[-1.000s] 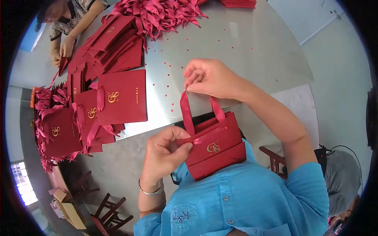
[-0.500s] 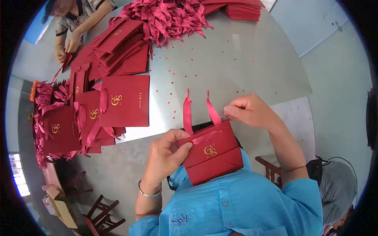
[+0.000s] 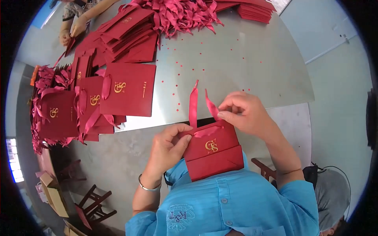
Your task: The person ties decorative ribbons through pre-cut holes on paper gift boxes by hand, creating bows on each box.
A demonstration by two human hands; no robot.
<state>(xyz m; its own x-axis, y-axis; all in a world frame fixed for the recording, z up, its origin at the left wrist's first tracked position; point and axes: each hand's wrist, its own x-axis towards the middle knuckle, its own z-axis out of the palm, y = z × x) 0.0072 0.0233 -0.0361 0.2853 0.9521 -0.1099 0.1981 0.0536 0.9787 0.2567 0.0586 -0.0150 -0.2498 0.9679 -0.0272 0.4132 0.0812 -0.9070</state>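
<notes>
A dark red paper gift bag (image 3: 214,155) with a gold logo rests against the front of my blue shirt. My left hand (image 3: 169,145) grips its upper left edge between thumb and fingers. Pink ribbon (image 3: 193,108) runs across the bag's front, and two loose ends rise from its top. At the top right corner, my right hand (image 3: 244,114) is closed, thumb and index finger pinching the right-hand ribbon end (image 3: 211,105). The bag's mouth gapes slightly, showing a dark interior.
Finished-looking red bags with ribbons (image 3: 128,90) and flat stacked bags (image 3: 130,35) cover the left of the metal table (image 3: 275,74). A ribbon heap (image 3: 181,15) lies at the back. Small red dots are scattered about. A co-worker's hands (image 3: 75,31) hold a red piece. A wooden stool (image 3: 94,206) stands below.
My right hand has moved left and closed on the right-hand ribbon end, which now bends toward it. My left hand keeps its hold on the bag. The view has shifted slightly.
</notes>
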